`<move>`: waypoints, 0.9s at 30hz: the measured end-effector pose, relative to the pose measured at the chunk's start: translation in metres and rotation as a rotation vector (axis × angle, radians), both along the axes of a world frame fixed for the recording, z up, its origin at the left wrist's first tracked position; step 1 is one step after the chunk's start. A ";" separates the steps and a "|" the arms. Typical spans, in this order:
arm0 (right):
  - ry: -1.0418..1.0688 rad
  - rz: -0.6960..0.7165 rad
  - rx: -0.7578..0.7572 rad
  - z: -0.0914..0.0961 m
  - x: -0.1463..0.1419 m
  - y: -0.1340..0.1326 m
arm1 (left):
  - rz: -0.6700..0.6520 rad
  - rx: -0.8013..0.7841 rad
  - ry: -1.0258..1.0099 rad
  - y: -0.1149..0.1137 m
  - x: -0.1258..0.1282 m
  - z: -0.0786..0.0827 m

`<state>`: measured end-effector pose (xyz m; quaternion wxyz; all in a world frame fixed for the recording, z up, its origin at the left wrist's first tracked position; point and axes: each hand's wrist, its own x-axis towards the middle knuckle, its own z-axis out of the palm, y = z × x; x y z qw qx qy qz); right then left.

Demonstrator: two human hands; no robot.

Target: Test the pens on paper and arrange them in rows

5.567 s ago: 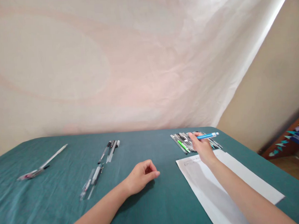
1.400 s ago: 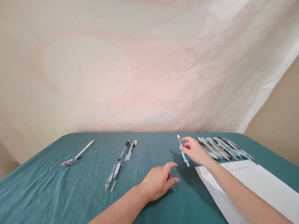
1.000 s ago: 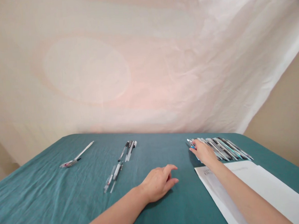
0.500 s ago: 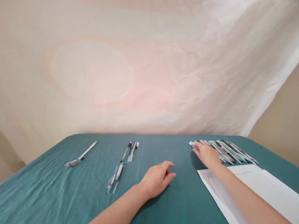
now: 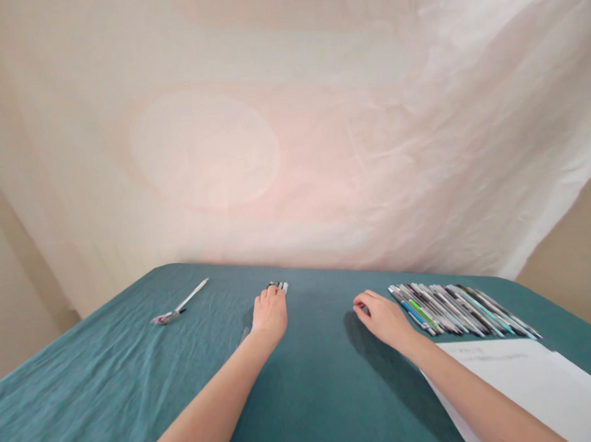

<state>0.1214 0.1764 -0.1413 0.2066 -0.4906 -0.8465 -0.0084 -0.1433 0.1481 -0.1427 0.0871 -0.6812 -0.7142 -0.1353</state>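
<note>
My left hand (image 5: 270, 314) is over a small group of pens (image 5: 278, 285) at the back middle of the cloth. Only the pens' far ends show past its fingers; the fingertips are hidden, so I cannot tell if they grip. My right hand (image 5: 381, 317) hovers above the cloth, fingers curled in toward the thumb, with nothing visible in it. Just right of that hand lies a slanted row of many pens (image 5: 461, 309), mostly clear, grey and black. A blue pen (image 5: 417, 314) and a green pen (image 5: 423, 312) are near the row's left end.
Farther left, a white pen (image 5: 192, 292) lies with other pens (image 5: 167, 317) by its lower end. White paper sheets (image 5: 525, 380) sit at the right front, partly under my right forearm. A pale hanging sheet (image 5: 311, 147) stands behind the green-covered table (image 5: 316, 393).
My left hand has moved forward and left onto the pens there. My right hand has come off the pen row toward the middle, uncovering the blue and green pens. The view has shifted slightly.
</note>
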 end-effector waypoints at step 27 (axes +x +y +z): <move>0.198 0.512 -0.109 -0.021 -0.136 0.034 | 0.052 -0.079 -0.083 -0.006 0.010 0.010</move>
